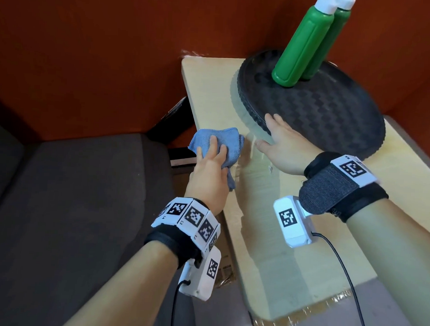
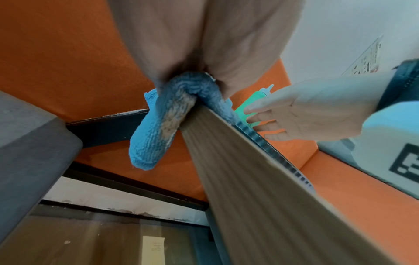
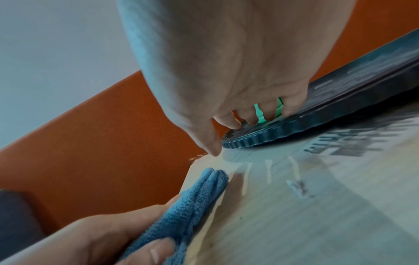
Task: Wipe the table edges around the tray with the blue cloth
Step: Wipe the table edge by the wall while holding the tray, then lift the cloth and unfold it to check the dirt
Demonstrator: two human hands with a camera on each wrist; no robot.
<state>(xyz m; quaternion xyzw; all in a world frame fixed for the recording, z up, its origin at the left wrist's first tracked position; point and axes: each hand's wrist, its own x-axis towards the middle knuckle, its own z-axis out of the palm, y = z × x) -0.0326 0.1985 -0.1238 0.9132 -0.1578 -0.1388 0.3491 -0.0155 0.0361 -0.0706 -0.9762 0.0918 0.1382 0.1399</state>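
A crumpled blue cloth (image 1: 225, 136) lies over the left edge of the pale wooden table (image 1: 279, 239). My left hand (image 1: 214, 148) holds it there, fingers spread on top. In the left wrist view the cloth (image 2: 154, 136) wraps over the table edge (image 2: 249, 179) and hangs down. The right wrist view shows the left thumb (image 3: 158, 251) pinching the cloth (image 3: 195, 197). My right hand (image 1: 272, 133) rests flat on the near-left rim of the round black tray (image 1: 248, 102). Its fingers (image 3: 269, 114) touch the fluted tray rim (image 3: 317, 125), and the thumb tip meets the table.
Two green bottles (image 1: 303, 43) with white caps stand on the tray's far side. A dark grey sofa seat (image 1: 71, 206) lies left of and below the table. An orange wall (image 1: 91, 46) runs behind. Cardboard (image 1: 325, 313) shows under the table's near edge.
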